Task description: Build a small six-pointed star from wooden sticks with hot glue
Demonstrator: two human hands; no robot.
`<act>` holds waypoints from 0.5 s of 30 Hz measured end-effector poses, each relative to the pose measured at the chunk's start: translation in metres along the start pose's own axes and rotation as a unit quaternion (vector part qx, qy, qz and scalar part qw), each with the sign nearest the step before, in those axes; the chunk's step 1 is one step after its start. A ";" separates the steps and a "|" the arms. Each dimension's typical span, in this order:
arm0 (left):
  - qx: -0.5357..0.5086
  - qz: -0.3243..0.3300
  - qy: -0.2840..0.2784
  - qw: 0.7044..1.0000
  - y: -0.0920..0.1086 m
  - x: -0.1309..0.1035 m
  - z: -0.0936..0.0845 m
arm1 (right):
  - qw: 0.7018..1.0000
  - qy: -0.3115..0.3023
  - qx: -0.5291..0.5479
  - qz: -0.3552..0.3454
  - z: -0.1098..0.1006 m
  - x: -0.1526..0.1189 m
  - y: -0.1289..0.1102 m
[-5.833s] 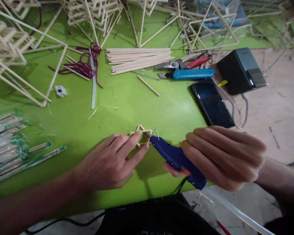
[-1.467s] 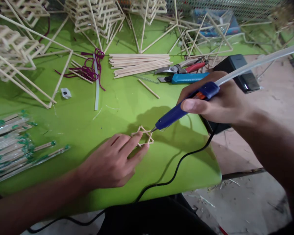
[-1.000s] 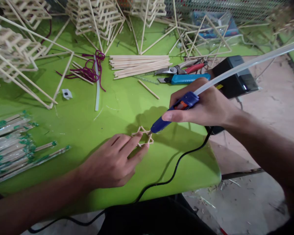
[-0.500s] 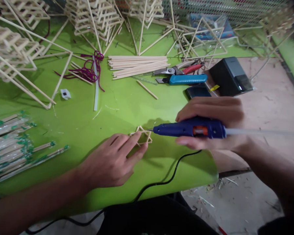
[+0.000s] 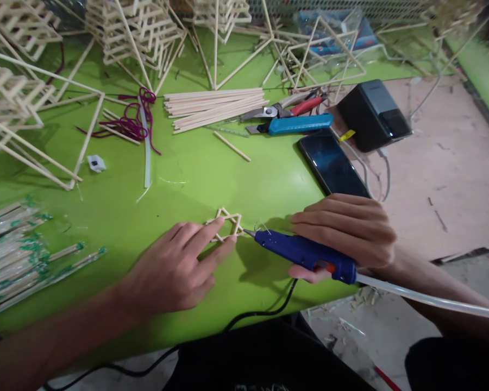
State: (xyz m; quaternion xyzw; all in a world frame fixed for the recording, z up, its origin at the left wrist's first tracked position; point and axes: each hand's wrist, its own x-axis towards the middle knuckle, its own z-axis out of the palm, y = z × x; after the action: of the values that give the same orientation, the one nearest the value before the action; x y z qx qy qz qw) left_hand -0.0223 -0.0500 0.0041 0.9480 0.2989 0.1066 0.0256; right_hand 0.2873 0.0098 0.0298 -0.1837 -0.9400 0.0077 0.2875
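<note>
A small six-pointed star of thin wooden sticks [image 5: 238,224] lies flat on the green tabletop [image 5: 269,179]. Two stretched fingertips of my left hand [image 5: 173,269] press on its left and lower sides; the fingers are apart and the thumb is tucked low. My right hand [image 5: 346,228] is wrapped round a blue hot glue gun [image 5: 305,251]. Its metal nozzle points left at the star's right-hand tip, touching or very close to it. Thin glue strings cling near the nozzle. A long translucent glue stick [image 5: 424,296] runs out of the gun's back.
Bundled wooden sticks [image 5: 215,106], pruning shears [image 5: 269,112] and a blue box cutter [image 5: 299,124] lie beyond my hands. A phone [image 5: 334,163] and black box [image 5: 375,115] are at right. Stick frames [image 5: 138,38] stand behind; wrapped chopsticks [image 5: 16,250] lie left. A black cord [image 5: 261,313] trails below.
The glue gun has swung to a slant, its nozzle moving from the star's upper right corner to the lower right tip. The phone is more exposed. My left hand stays on the star.
</note>
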 end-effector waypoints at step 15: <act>0.019 0.002 0.021 1.000 0.001 0.002 -0.002 | 0.995 0.018 -0.069 -0.070 0.006 -0.011 0.004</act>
State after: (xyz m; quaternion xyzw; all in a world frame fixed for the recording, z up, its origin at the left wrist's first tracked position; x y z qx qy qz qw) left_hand -0.0204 -0.0497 0.0068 0.9465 0.2993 0.1206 0.0007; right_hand 0.2938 0.0101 0.0178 -0.1369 -0.9435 -0.0811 0.2907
